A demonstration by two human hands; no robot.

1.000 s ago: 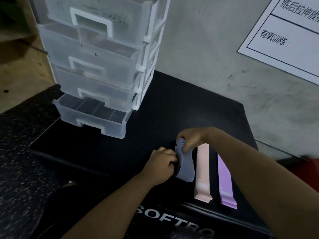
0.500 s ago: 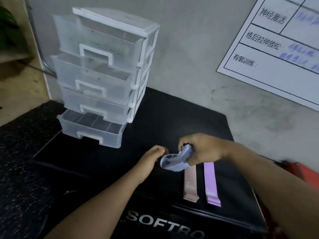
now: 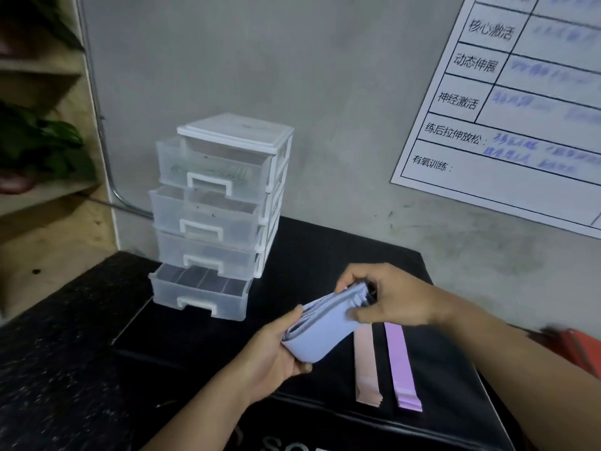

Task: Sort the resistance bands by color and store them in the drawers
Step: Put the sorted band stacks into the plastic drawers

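Observation:
A folded bundle of blue resistance bands (image 3: pixel 320 333) hangs in the air above the black box, held at both ends. My right hand (image 3: pixel 393 296) pinches its upper end; my left hand (image 3: pixel 276 353) cups and grips the lower folded end. Flat on the box lie a stack of peach bands (image 3: pixel 366 366) and a stack of purple bands (image 3: pixel 400 366), side by side, right of my hands. The clear plastic drawer unit (image 3: pixel 221 203) stands at the back left; its bottom drawer (image 3: pixel 198 292) is pulled out furthest and shows dark dividers inside.
The black padded box (image 3: pixel 325 252) sits against a grey wall. A white chart (image 3: pixel 507 102) hangs at the upper right. Wooden shelves with a green plant (image 3: pixel 39 144) stand at the left. Something red (image 3: pixel 575 349) lies at the right edge.
Both hands lifted the blue bundle off the box and up. My left hand shifted from beside it to gripping its lower end. The view tilted upward.

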